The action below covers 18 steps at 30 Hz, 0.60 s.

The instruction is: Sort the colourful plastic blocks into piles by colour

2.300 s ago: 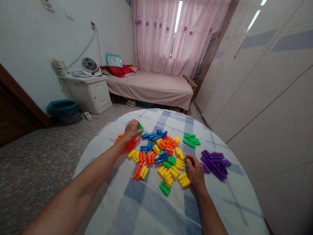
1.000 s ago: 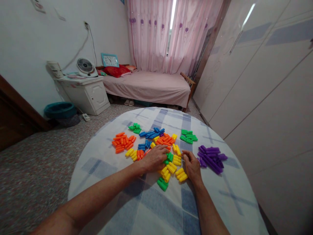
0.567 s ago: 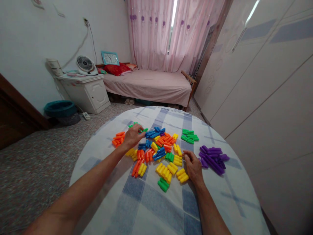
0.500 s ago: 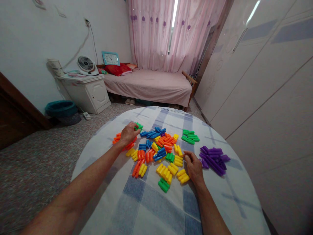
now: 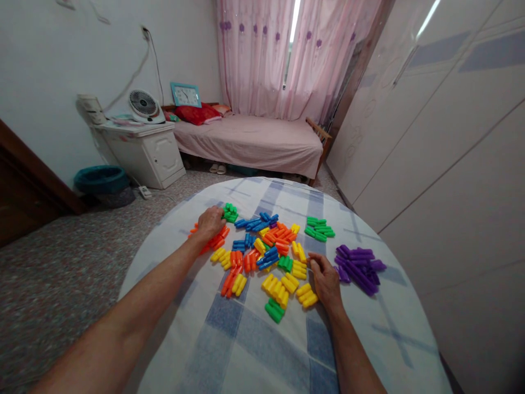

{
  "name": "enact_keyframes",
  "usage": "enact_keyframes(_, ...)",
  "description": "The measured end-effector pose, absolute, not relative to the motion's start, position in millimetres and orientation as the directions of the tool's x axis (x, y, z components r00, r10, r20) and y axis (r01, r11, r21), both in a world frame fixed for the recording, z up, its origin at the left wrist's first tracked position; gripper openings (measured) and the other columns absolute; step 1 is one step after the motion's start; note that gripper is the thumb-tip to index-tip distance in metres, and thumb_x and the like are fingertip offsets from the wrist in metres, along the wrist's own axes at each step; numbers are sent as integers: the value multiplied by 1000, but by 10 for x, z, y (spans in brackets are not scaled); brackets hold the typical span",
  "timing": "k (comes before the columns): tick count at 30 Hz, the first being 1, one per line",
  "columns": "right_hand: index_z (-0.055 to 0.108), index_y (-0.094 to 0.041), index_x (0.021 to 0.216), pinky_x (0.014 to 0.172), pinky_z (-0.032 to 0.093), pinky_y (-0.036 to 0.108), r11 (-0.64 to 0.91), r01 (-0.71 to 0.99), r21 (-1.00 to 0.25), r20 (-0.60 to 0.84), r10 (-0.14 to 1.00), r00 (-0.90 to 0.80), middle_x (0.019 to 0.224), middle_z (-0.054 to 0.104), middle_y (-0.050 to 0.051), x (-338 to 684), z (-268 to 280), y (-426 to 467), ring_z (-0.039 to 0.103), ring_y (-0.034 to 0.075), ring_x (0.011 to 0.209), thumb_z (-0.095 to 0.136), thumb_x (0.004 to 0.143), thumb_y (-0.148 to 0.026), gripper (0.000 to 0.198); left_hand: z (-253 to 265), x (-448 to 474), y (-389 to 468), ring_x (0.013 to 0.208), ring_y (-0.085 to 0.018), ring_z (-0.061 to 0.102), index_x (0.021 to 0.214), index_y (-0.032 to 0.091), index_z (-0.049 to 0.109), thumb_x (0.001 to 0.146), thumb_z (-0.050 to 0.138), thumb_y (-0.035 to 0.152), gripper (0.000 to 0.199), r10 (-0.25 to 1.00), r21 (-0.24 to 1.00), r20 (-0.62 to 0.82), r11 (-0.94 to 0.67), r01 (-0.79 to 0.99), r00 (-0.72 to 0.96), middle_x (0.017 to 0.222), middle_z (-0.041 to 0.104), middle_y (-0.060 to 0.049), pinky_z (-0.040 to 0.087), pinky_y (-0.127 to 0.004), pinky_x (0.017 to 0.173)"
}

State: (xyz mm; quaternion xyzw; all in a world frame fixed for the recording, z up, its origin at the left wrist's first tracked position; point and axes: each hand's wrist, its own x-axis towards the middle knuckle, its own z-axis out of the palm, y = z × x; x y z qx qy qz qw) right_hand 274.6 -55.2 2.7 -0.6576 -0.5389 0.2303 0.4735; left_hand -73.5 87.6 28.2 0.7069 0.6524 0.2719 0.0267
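Green plastic pieces [image 5: 230,213] lie in a small cluster on the far left part of the cloth-covered table [image 5: 266,355], just beside the left hand [image 5: 212,220], which partly hides a pile of orange pieces [image 5: 220,238]; whether it grips anything, I cannot tell. The right hand [image 5: 326,280] is between yellow pieces [image 5: 306,295] and 1 purple pile [image 5: 360,268], fingers bent, its grip also unclear. Blue pieces [image 5: 256,224] lie just right of that green cluster.

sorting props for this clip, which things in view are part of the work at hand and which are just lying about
Apparently in use:
green pieces
orange pieces
yellow pieces
blue pieces
purple pieces

Just around:
fan
clock
bin
bed
slippers
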Motion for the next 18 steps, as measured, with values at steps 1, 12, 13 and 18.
enact_keyframes(1, 65, -16, 98, 79, 48, 35, 26, 495, -868, 207, 927, 314, 93, 70, 9, 2747, 27, -553, 63, 23, 86, 46, 77, -42, 38, 311, -717, 857, 84, -27, 56, 66, 18, 54, 68, 58, 15, 5, 936, 392, 353, -154, 907, 7, 79, 57, -8, 44, -39, 75)
enact_keyframes(12, 64, -16, 96, 79, 48, 35, 48, 502, -863, 230, 924, 306, 92, 70, 10, 2730, 47, -559, 63, 23, 86, 45, 78, -41, 36, 715, 258, 172, 102, -20, 52, 94, 18, 61, 82, 49, 19, 16, 662, 221, 515, -717, 661, 546, 104, 61, -7, 42, -34, 93)
enact_keyframes(13, 64, -16, 96, 79, 47, 35, 51, 501, -864, 231, 924, 305, 92, 70, 10, 2732, 43, -558, 63, 23, 86, 45, 78, -41, 36, 708, 374, 90, 103, -19, 52, 94, 18, 61, 82, 50, 20, 16, 613, 200, 493, -770, 605, 618, 104, 61, -7, 42, -33, 92)
enact_keyframes(18, 64, -16, 97, 80, 47, 35, 73, 477, -876, 233, 930, 285, 94, 70, 10, 2741, 19, -549, 63, 23, 88, 45, 78, -41, 36, 565, 738, -139, 111, -22, 48, 102, 20, 59, 77, 58, 23, 25, 460, 84, 307, -885, 458, 833, 108, 60, -6, 38, -36, 97)
